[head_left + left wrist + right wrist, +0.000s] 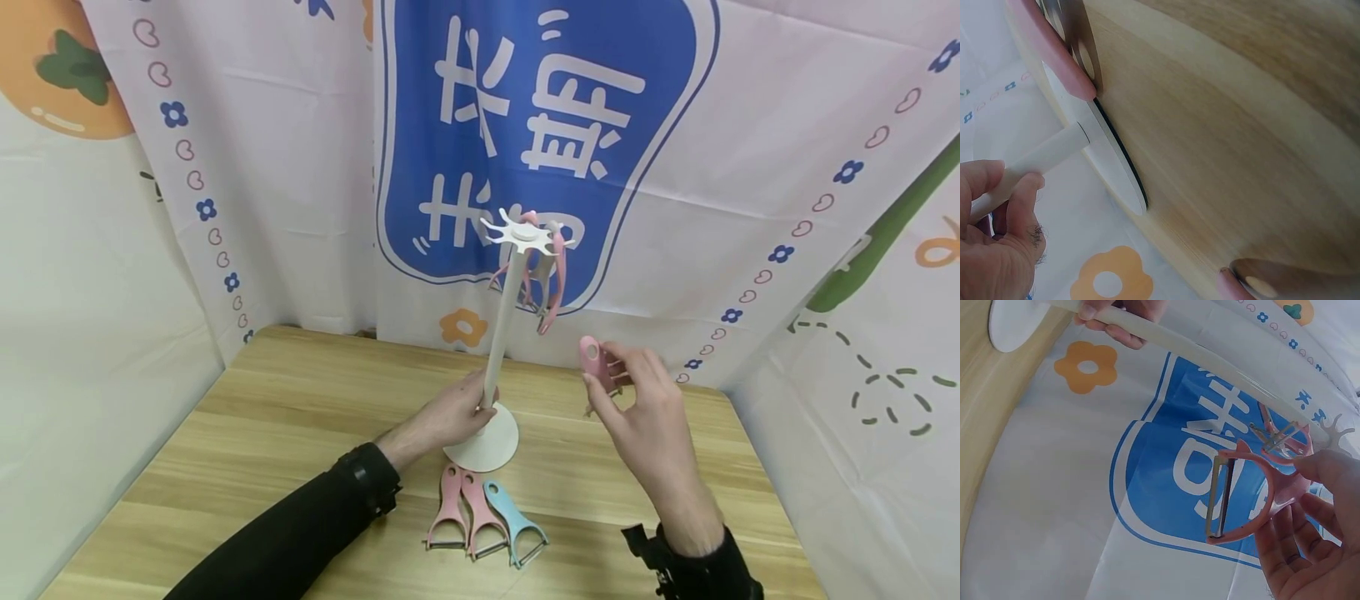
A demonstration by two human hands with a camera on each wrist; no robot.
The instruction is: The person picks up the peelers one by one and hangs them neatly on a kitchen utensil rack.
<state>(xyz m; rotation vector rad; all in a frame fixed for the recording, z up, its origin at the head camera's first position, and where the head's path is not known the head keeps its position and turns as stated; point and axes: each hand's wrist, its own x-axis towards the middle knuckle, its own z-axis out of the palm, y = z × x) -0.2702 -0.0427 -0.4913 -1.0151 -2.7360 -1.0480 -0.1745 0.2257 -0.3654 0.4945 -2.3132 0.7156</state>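
My left hand [450, 414] grips the white pole [505, 325] of a stand low down, just above its round base [480, 454]. In the right wrist view, a pink Y-shaped peeler [1260, 464] is pinched by its handle between the thumb and fingers of my right hand [1316, 550], blade end pointing away from the palm. The head view has that right hand to the right of the stand, below its hooked top [521, 236]. Several peelers, such as a pink one [559, 283], hang from the hooks at the back and right; hooks on the left carry nothing.
On the wooden table [300, 425], in front of the base, lie two pink peelers [474, 500] and a light blue peeler [506, 508], side by side. A printed cloth [300, 208] hangs right behind the table, with more cloth at both sides.
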